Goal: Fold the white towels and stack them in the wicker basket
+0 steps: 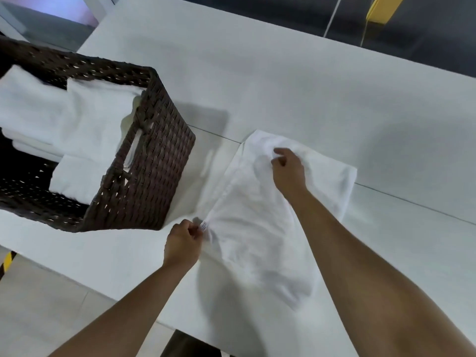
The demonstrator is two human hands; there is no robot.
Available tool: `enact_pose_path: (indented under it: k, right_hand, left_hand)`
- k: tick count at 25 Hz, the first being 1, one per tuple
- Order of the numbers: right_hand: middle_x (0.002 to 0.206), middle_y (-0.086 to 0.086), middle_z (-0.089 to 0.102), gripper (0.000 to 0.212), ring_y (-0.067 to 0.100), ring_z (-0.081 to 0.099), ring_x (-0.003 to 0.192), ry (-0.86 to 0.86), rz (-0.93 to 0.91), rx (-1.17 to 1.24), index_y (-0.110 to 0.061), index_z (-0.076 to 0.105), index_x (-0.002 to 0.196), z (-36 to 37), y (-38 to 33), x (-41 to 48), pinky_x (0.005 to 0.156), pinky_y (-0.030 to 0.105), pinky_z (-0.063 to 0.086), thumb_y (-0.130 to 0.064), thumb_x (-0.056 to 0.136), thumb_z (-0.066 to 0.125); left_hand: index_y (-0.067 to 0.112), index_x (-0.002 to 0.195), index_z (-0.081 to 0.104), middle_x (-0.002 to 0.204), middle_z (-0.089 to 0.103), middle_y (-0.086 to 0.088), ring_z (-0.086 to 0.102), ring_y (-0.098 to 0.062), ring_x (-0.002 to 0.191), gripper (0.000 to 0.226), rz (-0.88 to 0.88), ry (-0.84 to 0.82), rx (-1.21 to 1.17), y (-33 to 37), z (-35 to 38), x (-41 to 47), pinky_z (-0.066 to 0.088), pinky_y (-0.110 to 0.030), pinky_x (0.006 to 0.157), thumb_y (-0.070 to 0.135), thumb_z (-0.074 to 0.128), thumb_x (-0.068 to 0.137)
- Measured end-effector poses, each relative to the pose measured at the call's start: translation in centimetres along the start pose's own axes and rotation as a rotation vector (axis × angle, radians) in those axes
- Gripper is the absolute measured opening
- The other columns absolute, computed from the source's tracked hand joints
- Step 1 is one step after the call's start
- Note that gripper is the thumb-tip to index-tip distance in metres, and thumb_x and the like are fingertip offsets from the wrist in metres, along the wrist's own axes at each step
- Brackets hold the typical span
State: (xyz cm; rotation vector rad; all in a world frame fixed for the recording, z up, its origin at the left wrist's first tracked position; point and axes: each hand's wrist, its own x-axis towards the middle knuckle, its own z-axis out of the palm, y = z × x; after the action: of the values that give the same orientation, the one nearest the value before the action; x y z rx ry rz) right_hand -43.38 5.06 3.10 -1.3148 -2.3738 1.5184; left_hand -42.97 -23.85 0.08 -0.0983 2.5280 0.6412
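Observation:
A white towel [260,228] lies rumpled on the white table [322,86], right of the basket. My left hand [183,244] pinches its near-left corner, where a small label shows. My right hand [288,170] grips the cloth near the far edge, bunching it under the fingers. The dark brown wicker basket [152,173] stands at the left on the table. Inside it lie several folded white towels [85,130], one overlapping another.
The table's near edge runs diagonally below my left forearm, with pale floor beyond it. A seam crosses the tabletop behind the towel. A yellow object [383,9] and dark floor lie past the far edge. Black-and-yellow tape [6,264] marks the floor at the left.

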Motion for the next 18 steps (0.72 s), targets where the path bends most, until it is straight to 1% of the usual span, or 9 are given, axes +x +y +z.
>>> enact_pose_path:
  k: [2,4,6,8,11,13,15,16,18]
  right_hand:
    - [0.103,-0.011,0.062,0.031,0.009,0.059,0.087,0.074,0.035,-0.025,-0.023,0.061,0.125,-1.0,2.8,-4.1,0.071,0.021,0.042,-0.017,0.097,0.049]
    - [0.093,-0.011,0.062,0.025,0.006,0.059,0.078,0.117,0.082,-0.05,-0.022,0.061,0.119,-1.9,5.7,-8.4,0.065,0.022,0.044,-0.015,0.096,0.054]
    - [0.087,-0.009,0.06,0.023,0.015,0.06,0.082,0.203,0.114,-0.106,-0.019,0.061,0.114,-2.4,8.6,-12.2,0.073,0.032,0.051,-0.012,0.093,0.058]
    - [0.094,0.001,0.061,0.024,0.026,0.059,0.093,0.302,0.178,-0.183,-0.017,0.059,0.113,-2.5,11.6,-15.4,0.085,0.04,0.049,-0.011,0.09,0.06]
    - [0.112,0.014,0.059,0.032,0.037,0.058,0.102,0.393,0.435,-0.273,-0.011,0.053,0.118,-2.3,14.0,-19.3,0.088,0.045,0.045,-0.025,0.09,0.061]
    - [0.112,0.014,0.055,0.037,0.039,0.057,0.105,0.363,0.582,-0.29,-0.009,0.052,0.118,-1.9,14.6,-21.2,0.089,0.045,0.043,-0.036,0.094,0.054]
    - [0.106,0.009,0.051,0.036,0.037,0.056,0.102,0.295,0.642,-0.217,-0.009,0.055,0.112,-1.2,14.9,-22.4,0.09,0.044,0.042,-0.041,0.097,0.047]
    - [0.105,0.007,0.051,0.034,0.035,0.056,0.098,0.267,0.65,-0.134,-0.009,0.056,0.109,-0.9,14.9,-22.9,0.089,0.043,0.044,-0.039,0.097,0.045]
    - [0.104,0.01,0.059,0.027,0.029,0.058,0.085,0.244,0.628,0.035,-0.008,0.054,0.107,-0.5,14.6,-23.9,0.074,0.038,0.049,-0.033,0.099,0.048]
  left_hand:
    - [0.016,0.102,0.058,0.106,0.057,-0.005,0.06,-0.028,0.091,0.032,-0.005,0.025,-0.022,-0.3,0.4,0.2,0.048,-0.038,0.076,0.045,0.066,0.09]
    - [0.015,0.107,0.054,0.108,0.054,-0.006,0.058,-0.032,0.098,0.045,0.027,0.004,-0.015,-0.4,0.6,-0.1,0.051,-0.043,0.083,0.052,0.069,0.086]
    - [0.015,0.109,0.05,0.109,0.057,-0.004,0.056,-0.029,0.102,0.055,0.098,-0.045,0.013,-0.3,0.6,-0.3,0.049,-0.044,0.088,0.056,0.074,0.08]
    - [0.018,0.108,0.049,0.108,0.06,0.0,0.056,-0.026,0.101,0.057,0.09,-0.099,-0.033,-0.1,0.4,-0.3,0.048,-0.044,0.093,0.054,0.078,0.075]
    - [0.018,0.102,0.057,0.104,0.06,-0.007,0.058,-0.031,0.1,0.042,0.099,-0.158,0.055,-0.1,0.1,-0.4,0.05,-0.044,0.089,0.05,0.075,0.08]
    - [0.014,0.106,0.061,0.105,0.06,-0.011,0.058,-0.03,0.093,0.032,0.124,-0.161,0.064,-0.2,0.0,-0.7,0.047,-0.037,0.079,0.039,0.069,0.088]
    - [0.012,0.103,0.06,0.1,0.062,-0.008,0.058,-0.028,0.085,0.025,0.135,-0.186,0.032,-0.5,-0.2,-1.4,0.043,-0.035,0.07,0.035,0.06,0.095]
    - [0.013,0.097,0.057,0.096,0.063,-0.008,0.06,-0.029,0.083,0.023,0.123,-0.222,0.009,-0.8,-0.5,-1.8,0.046,-0.036,0.07,0.036,0.056,0.096]
    - [0.014,0.09,0.054,0.092,0.063,-0.012,0.064,-0.033,0.079,0.023,0.077,-0.262,-0.085,-1.8,-0.8,-2.0,0.057,-0.047,0.075,0.036,0.054,0.095]
